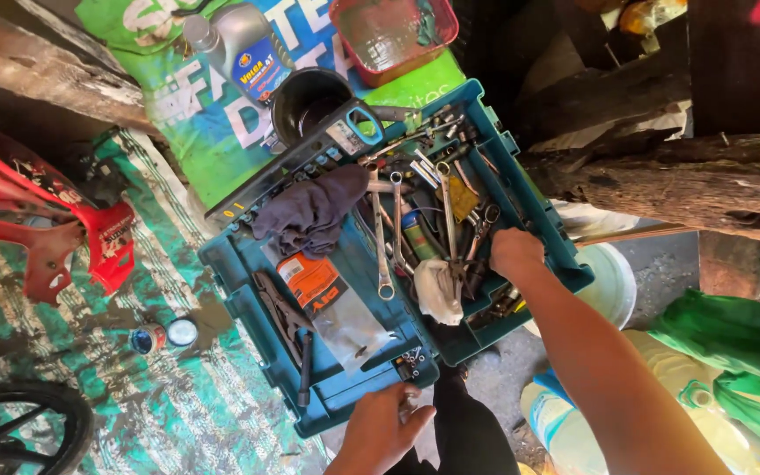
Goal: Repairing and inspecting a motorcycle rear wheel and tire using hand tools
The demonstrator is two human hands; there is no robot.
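Teal plastic forms the open tool case point(239, 264) lying on a green printed tarp point(195, 123). Its right half is crammed with wrenches point(384, 233) and pliers. The right hand point(515, 252) reaches into that pile, fingers curled down among the tools; what they grip is hidden. The left hand point(382, 431) rests at the case's near edge, fingers loosely bent on the rim. A dark rag point(314, 211) lies across the middle, a black pot point(310, 101) just beyond.
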